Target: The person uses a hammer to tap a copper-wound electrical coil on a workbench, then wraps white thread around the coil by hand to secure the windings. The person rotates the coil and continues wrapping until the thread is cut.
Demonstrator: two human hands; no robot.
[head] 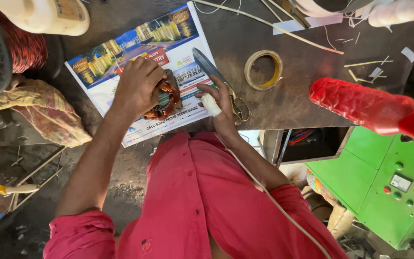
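Note:
My left hand (pixel 136 86) grips a motor stator with copper windings (pixel 165 100), pressing it down on a printed paper leaflet (pixel 120 57) on the dark workbench (pixel 293 96). My right hand (pixel 220 103) rests just right of the stator, its index finger wrapped in white tape or cloth, and a white cord (pixel 274 199) runs from it down past my red shirt. Whether the fingers pinch the cord I cannot tell. A pair of scissors (pixel 221 81) lies under and beside my right hand.
A roll of yellowish tape (pixel 263 70) lies right of the scissors. A red plastic-wrapped spool (pixel 370 108) sits at the bench's right, above a green control box (pixel 389 187). A copper wire coil (pixel 22 45), a white jug (pixel 44 14) and a patterned cloth (pixel 49 112) are at left.

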